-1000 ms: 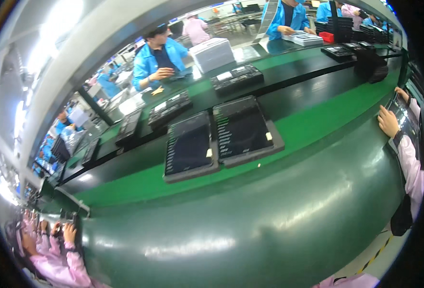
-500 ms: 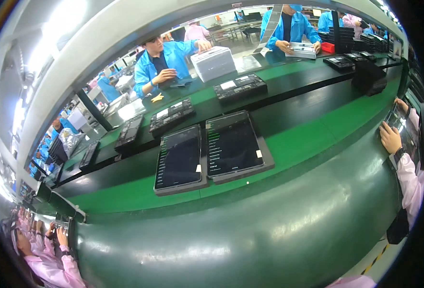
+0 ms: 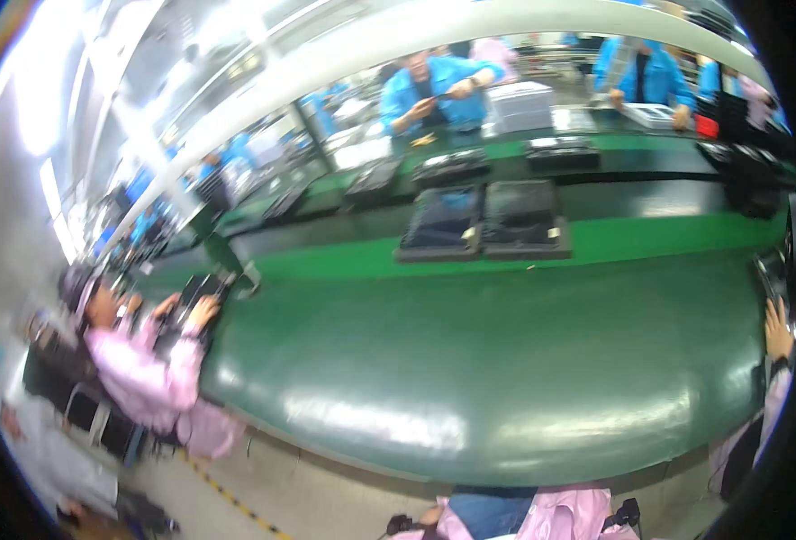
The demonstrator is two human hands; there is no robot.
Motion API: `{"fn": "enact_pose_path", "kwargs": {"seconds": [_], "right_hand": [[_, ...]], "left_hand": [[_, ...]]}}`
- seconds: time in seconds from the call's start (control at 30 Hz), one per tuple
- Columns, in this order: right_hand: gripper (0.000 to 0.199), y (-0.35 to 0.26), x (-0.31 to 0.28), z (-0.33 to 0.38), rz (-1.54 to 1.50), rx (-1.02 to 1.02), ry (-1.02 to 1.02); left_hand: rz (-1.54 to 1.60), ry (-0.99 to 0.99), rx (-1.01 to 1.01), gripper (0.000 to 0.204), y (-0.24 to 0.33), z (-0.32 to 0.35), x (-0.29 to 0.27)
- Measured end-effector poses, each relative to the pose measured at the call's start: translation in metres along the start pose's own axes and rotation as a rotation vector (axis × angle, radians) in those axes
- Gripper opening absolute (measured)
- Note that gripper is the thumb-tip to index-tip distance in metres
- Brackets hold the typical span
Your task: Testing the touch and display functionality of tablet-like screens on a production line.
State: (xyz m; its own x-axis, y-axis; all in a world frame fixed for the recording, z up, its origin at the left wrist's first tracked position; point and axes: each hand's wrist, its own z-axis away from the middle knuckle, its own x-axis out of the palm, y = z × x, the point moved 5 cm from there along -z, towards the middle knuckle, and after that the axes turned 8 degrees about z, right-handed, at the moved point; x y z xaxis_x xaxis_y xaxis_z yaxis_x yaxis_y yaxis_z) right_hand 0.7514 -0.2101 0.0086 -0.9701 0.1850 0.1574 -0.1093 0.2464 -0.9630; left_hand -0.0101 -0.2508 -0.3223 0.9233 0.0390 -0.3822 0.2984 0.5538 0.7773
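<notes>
At the lower edge, a small patch of skin, seemingly part of my left hand (image 3: 431,516), shows beside my pink garment (image 3: 571,515) and blue trousers (image 3: 492,511). Its fingers cannot be made out. My right hand does not show. In front of me lies the green worktop (image 3: 470,360), with neither hand on it. Beyond it, two dark tablets sit side by side on black trays: a left tablet (image 3: 443,214) and a right tablet (image 3: 521,211), each with a pale tag at its lower right corner. The picture is blurred.
Black trays with parts, such as this one (image 3: 562,151), line the far belt. A person in blue (image 3: 456,90) stands behind it beside a white stack (image 3: 520,106). Pink-sleeved co-workers sit left (image 3: 141,369) and right (image 3: 779,337). A metal post (image 3: 222,247) stands at left.
My view has swung: the tablets appear farther off and higher, and the worktop's near edge, floor and my lap have come in. The person in blue has taken their hand off the white stack.
</notes>
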Motion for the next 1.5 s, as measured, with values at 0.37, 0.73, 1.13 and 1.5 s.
{"fn": "enact_pose_path", "kwargs": {"seconds": [0.37, 0.73, 1.13, 1.5], "right_hand": [[0.028, -0.033, 0.393, 0.155, 0.674, 0.255, -0.618], [0.026, -0.056, 0.456, 0.003, 0.985, -0.454, -0.54], [0.039, 0.053, 0.481, -0.046, 1.154, -0.62, -0.594], [0.03, 0.058, 0.475, -0.048, 1.152, -0.654, -0.571]], "left_hand": [[0.864, -0.248, 0.182, 0.021, 0.169, 0.11, -0.108], [0.27, -0.032, 1.086, 0.014, 0.43, 0.127, -0.142], [-0.409, -0.271, 1.4, 0.046, 0.443, 0.044, 0.021], [-0.413, -0.42, 1.322, 0.039, 0.45, 0.043, 0.018]]}}
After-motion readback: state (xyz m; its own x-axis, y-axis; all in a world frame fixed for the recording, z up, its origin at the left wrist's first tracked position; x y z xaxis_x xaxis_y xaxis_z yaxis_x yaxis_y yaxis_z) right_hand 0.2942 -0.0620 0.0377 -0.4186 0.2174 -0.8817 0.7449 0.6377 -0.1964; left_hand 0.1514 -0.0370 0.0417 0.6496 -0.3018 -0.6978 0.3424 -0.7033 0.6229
